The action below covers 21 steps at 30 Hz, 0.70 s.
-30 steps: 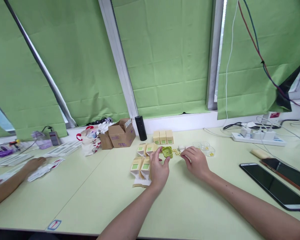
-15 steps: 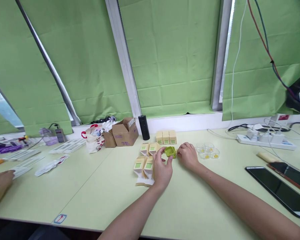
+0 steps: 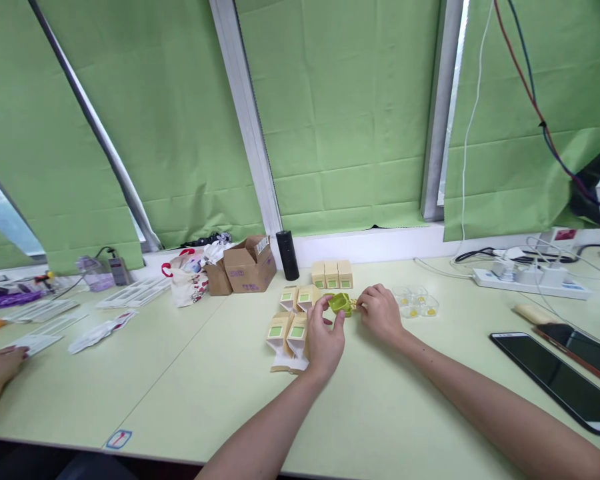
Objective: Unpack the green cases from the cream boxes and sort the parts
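Observation:
My left hand (image 3: 326,339) grips a small green plastic case (image 3: 339,304) between thumb and fingers, just above the table. At the case's right side, the fingers of my right hand (image 3: 381,312) are pinched on a small yellow piece (image 3: 353,304), possibly a chain; its far end is hidden by the fingers. Several open paper boxes (image 3: 278,331) with green labels stand beside my left hand. Behind the case is a row of three closed paper boxes (image 3: 331,275). A clear plastic tray (image 3: 415,301) with small yellow pieces in its cups lies right of my right hand.
A black cylinder (image 3: 287,256) and a cardboard box (image 3: 251,267) stand along the wall. At right are a power strip (image 3: 530,283) with cables and a phone (image 3: 560,380). Another person's hand (image 3: 3,367) rests by white plastic frames (image 3: 37,343) at far left.
My right hand has shifted slightly right, away from the green case, and more of the yellow piece shows between them. The other person's hand has moved a little left.

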{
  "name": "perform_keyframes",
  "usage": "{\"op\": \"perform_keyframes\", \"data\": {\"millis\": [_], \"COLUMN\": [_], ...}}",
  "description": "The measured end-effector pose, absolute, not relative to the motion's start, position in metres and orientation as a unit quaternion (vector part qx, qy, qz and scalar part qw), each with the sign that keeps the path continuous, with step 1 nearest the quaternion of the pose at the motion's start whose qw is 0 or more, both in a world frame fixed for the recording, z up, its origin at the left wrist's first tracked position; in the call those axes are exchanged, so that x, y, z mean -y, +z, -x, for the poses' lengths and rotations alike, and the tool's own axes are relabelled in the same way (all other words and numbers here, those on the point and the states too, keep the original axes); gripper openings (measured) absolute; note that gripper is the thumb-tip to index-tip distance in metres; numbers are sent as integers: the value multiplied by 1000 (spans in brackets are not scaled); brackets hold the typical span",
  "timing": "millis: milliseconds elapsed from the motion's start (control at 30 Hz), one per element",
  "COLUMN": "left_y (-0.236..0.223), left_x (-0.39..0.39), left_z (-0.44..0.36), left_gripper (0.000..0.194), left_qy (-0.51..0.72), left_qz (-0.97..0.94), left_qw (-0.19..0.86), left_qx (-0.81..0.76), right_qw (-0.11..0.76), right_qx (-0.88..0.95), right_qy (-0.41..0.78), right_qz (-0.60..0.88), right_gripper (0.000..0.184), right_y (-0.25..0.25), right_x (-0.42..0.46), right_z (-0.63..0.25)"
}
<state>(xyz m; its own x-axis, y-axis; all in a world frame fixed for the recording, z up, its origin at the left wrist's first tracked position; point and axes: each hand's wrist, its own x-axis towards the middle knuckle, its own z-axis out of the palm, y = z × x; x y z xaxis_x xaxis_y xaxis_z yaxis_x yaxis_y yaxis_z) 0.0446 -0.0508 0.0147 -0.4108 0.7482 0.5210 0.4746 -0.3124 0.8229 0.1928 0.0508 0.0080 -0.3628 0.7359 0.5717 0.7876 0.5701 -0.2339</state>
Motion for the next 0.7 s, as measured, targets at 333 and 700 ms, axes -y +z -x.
{"op": "perform_keyframes", "data": {"millis": [333,700], "left_y": [25,20], "left_x": [48,45], "left_z": [-52,-45], "left_gripper": [43,35], "left_qy": [664,681], "left_qz": [-439,-301], "left_qw": [365,581], "left_qx": [-482,-328], "right_qw": [177,154], "right_qx": [863,899], "right_qy": [121,69], "right_qz": [456,404], "right_gripper": [15,16], "right_y": [2,7], "right_x": [3,6], "right_z": [-217,-220]}}
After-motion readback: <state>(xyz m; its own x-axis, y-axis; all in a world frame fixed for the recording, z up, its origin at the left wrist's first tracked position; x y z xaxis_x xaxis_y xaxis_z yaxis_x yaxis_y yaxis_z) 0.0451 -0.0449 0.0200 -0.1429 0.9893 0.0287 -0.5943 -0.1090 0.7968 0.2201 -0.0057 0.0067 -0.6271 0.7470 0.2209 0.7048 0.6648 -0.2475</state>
